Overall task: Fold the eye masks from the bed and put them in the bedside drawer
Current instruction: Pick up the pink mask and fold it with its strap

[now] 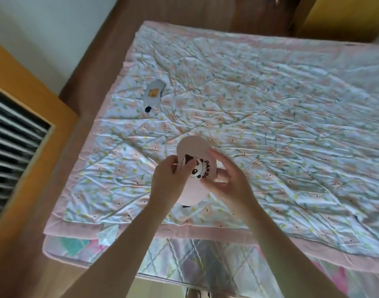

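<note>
Above floral quilt [270,100], both hands' fingers [214,155] pinch pink "PANDA" eye mask [194,151].

One head-worn camera is looking steeply down from above the near edge of the floral quilted pink-bordered bedspread [270,108], facing across it, sitting close enough that both forearms are filling the lower frame.

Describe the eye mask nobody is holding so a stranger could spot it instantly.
Start at the flower-printed quilt covering the bed, then look toward its far left part. There the grey fabric eye mask lies flat and alone, well beyond both hands. It is grey with an orange patch and a dark strap end, unlike the held pink panda-print eye mask.
</note>
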